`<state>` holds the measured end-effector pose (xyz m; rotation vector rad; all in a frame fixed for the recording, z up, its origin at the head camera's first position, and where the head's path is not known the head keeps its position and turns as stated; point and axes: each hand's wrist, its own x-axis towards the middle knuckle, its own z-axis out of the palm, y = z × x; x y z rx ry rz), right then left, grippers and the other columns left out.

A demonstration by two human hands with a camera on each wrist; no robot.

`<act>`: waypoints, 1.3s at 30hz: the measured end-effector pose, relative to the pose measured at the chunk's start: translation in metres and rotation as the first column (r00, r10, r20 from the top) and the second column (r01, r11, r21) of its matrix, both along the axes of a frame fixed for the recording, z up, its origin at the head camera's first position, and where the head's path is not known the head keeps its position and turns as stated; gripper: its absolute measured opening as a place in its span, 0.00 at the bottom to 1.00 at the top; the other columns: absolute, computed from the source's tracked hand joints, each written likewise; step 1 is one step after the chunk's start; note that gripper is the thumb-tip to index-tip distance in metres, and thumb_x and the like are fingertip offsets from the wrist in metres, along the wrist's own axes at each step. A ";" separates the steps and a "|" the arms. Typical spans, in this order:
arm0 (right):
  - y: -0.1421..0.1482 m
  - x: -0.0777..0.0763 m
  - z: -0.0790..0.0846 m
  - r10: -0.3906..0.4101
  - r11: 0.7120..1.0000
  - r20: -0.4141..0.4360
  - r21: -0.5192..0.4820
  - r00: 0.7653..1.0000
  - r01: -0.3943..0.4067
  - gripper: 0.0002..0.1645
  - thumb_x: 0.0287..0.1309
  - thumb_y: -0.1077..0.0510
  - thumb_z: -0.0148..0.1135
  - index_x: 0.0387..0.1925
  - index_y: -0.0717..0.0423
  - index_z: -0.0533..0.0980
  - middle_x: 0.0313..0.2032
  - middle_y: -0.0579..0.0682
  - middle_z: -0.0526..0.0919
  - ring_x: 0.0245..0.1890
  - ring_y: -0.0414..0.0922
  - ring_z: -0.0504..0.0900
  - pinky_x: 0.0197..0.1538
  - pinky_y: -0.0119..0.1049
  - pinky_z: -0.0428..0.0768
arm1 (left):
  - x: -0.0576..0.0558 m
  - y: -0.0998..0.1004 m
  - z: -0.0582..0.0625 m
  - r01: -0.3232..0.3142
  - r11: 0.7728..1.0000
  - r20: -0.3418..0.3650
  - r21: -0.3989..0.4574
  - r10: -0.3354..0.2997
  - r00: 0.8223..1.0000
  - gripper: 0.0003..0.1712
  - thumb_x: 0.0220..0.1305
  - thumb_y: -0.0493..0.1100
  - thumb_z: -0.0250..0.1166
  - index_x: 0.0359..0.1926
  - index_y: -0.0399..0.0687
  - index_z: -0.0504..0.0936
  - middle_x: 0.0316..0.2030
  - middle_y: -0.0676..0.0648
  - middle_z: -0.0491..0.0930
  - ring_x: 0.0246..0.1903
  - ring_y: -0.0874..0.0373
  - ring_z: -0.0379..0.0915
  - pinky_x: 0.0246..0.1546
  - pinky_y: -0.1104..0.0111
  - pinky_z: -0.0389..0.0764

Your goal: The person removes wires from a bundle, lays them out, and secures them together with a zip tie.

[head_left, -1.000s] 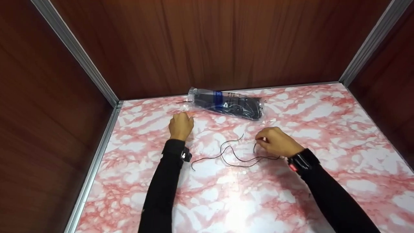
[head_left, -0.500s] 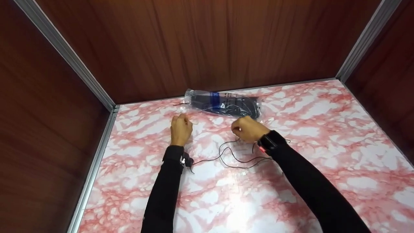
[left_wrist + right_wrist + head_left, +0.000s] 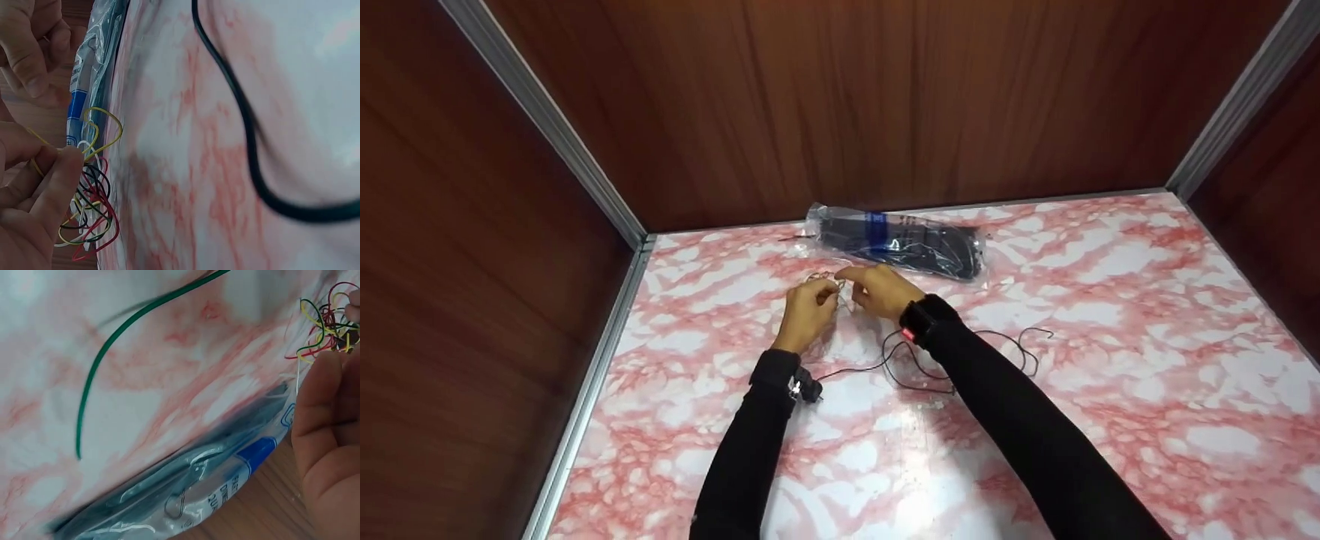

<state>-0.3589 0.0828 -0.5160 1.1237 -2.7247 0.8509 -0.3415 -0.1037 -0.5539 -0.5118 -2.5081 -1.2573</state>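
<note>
My left hand [image 3: 808, 309] pinches a tangle of thin coloured wires [image 3: 97, 197] between thumb and fingertips. Yellow, red, green, black and white strands hang from the pinch, and a yellow loop stands out above. Just to its right is my right hand [image 3: 883, 290], index finger stretched toward the wires and the other fingers loosely bent. In the left wrist view its fingers appear apart from the strands, with nothing seen between them. The right wrist view shows the wires [image 3: 323, 326] beyond that hand's fingertip. A long dark cord [image 3: 915, 387] lies in loose curves on the table, partly beneath the right forearm.
Behind both hands, a clear plastic bag [image 3: 900, 240] with a dark item and a blue band lies near the back panel [image 3: 840, 112]. Brown wood-look panels also stand left and right. The tabletop [image 3: 660, 390] has a red and white marbled surface.
The right hand has moved left, away from the cord, to beside the left hand. The left hand has shifted slightly right, and the wires now show between the two hands.
</note>
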 end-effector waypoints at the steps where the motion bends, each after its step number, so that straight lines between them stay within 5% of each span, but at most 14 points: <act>1: -0.001 -0.002 -0.001 0.016 1.000 -0.001 -0.008 1.000 -0.016 0.24 0.55 0.73 0.57 0.53 0.57 0.79 0.43 0.57 0.87 0.35 0.50 0.83 0.46 0.44 0.82 | 0.000 0.000 0.001 0.007 1.000 -0.016 -0.003 -0.008 1.000 0.07 0.59 0.31 0.64 0.38 0.38 0.86 0.34 0.43 0.86 0.33 0.55 0.81 0.39 0.64 0.82; 8: 0.006 -0.009 -0.005 0.035 0.998 -0.162 0.058 0.986 -0.026 0.06 0.57 0.69 0.60 0.27 0.60 0.80 0.24 0.51 0.82 0.26 0.47 0.79 0.33 0.42 0.79 | 0.004 -0.002 0.007 0.029 0.982 -0.119 -0.187 -0.052 0.992 0.06 0.60 0.32 0.65 0.37 0.41 0.88 0.34 0.44 0.87 0.36 0.54 0.83 0.42 0.64 0.83; 16: 0.026 -0.011 0.002 -0.161 0.957 -0.242 0.200 0.957 0.212 0.11 0.55 0.69 0.60 0.35 0.54 0.83 0.34 0.54 0.85 0.32 0.53 0.86 0.31 0.46 0.84 | 0.008 -0.024 0.010 -0.098 0.916 -0.226 -0.390 0.009 0.974 0.08 0.64 0.34 0.60 0.32 0.39 0.86 0.27 0.42 0.81 0.31 0.49 0.81 0.35 0.62 0.83; 21: 0.042 -0.012 0.000 -0.219 0.953 -0.272 0.145 0.937 0.265 0.06 0.49 0.71 0.60 0.26 0.58 0.76 0.30 0.55 0.81 0.30 0.54 0.83 0.29 0.46 0.81 | 0.009 -0.044 0.010 -0.178 0.915 -0.256 -0.362 0.086 0.963 0.09 0.64 0.33 0.60 0.32 0.38 0.86 0.27 0.41 0.82 0.32 0.48 0.82 0.34 0.61 0.83; 26: 0.036 -0.013 -0.002 -0.190 0.981 -0.237 0.003 0.953 0.196 0.09 0.55 0.69 0.56 0.23 0.57 0.76 0.25 0.53 0.80 0.28 0.50 0.80 0.31 0.43 0.80 | 0.009 -0.046 0.014 -0.172 0.925 -0.238 -0.339 0.092 0.967 0.08 0.64 0.35 0.61 0.36 0.40 0.87 0.30 0.42 0.84 0.34 0.49 0.83 0.37 0.60 0.84; 31: 0.007 -0.006 0.007 -0.148 0.989 -0.010 -0.013 0.989 0.148 0.10 0.59 0.62 0.62 0.42 0.54 0.81 0.29 0.50 0.85 0.29 0.44 0.82 0.36 0.39 0.82 | 0.014 -0.038 0.017 -0.149 0.933 -0.284 -0.326 0.053 0.957 0.07 0.65 0.36 0.61 0.36 0.42 0.86 0.31 0.44 0.83 0.34 0.51 0.82 0.36 0.63 0.83; 34: -0.003 -0.002 0.009 -0.144 0.988 0.041 0.059 0.989 0.142 0.09 0.59 0.59 0.63 0.42 0.51 0.82 0.28 0.48 0.86 0.28 0.44 0.83 0.34 0.41 0.81 | 0.018 -0.035 0.020 -0.123 0.942 -0.335 -0.311 0.012 0.942 0.07 0.66 0.37 0.61 0.36 0.44 0.86 0.31 0.46 0.82 0.33 0.53 0.82 0.36 0.65 0.83; 39: -0.001 -0.002 0.004 -0.264 0.946 -0.124 0.162 0.957 0.282 0.06 0.57 0.59 0.62 0.27 0.49 0.81 0.26 0.50 0.85 0.29 0.52 0.85 0.30 0.50 0.80 | 0.020 -0.040 0.026 -0.133 0.952 -0.389 -0.277 0.015 0.921 0.05 0.64 0.34 0.63 0.35 0.42 0.86 0.30 0.46 0.81 0.31 0.53 0.81 0.35 0.66 0.83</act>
